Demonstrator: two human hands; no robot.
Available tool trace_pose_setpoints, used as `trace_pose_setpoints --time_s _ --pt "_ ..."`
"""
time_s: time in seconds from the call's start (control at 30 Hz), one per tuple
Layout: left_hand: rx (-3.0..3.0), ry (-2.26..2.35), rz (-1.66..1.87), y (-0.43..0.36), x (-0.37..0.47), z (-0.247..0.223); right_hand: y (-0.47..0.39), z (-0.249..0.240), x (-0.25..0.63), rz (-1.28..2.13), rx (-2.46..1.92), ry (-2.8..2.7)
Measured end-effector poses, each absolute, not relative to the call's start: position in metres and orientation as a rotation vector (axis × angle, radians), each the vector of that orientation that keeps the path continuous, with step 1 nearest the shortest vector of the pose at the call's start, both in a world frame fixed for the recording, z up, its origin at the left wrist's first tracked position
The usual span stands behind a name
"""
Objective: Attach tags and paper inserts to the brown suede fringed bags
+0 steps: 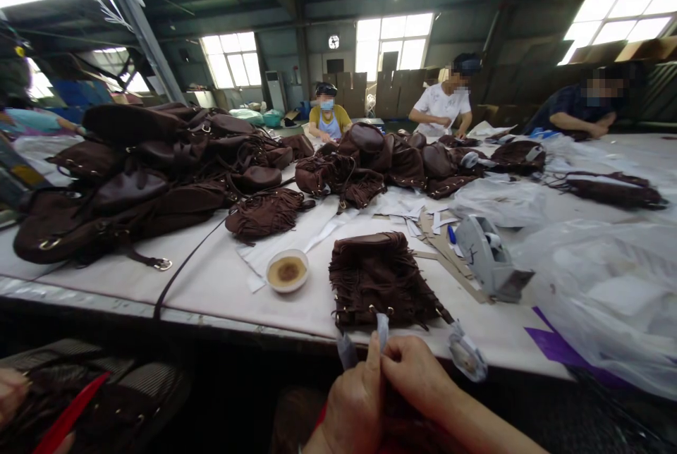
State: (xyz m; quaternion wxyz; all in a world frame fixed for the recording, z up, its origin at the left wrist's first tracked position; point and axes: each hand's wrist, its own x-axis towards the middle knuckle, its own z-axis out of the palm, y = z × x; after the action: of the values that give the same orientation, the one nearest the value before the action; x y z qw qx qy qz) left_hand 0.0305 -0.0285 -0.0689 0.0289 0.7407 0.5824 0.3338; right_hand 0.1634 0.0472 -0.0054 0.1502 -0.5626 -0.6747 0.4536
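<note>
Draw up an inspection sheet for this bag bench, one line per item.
Surface: pale-covered table, heavily loaded.
Job's things: fringed brown bag at near edge; brown bag pile on the left.
Clutter: bowl with brown-stained contents, tape dispenser, cardboard offcuts, plastic sheeting.
Grippers: bare left hand and right hand, together at pale wrap on the bag's near side.
Cables: dark cord or strap over near edge; can't tell which.
Surroundings: people across the table; another person's hand lower left.
</note>
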Motion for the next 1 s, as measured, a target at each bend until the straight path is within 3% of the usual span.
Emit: trace_pose_setpoints --time_s 0.2,0.53,0.77,1.0 --pt "2.447 1.783 1.029 -0.027 0.025 -0.075 0.042 -0.011 0.169 1.513 -1.534 -1.821" --pt "1.613 1.510 1.072 -0.019 0.036 -0.027 0.037 -0.013 0.173 1.484 -1.532 -1.665" --pt "1.018 1.405 1.066 -0.020 0.041 -0.033 0.038 -0.017 0.175 1.512 -1.593 -1.454" --pt "0.811 1.281 1.006 -0.018 0.043 -0.028 0.031 -0.017 0.189 1.828 -1.195 -1.335"
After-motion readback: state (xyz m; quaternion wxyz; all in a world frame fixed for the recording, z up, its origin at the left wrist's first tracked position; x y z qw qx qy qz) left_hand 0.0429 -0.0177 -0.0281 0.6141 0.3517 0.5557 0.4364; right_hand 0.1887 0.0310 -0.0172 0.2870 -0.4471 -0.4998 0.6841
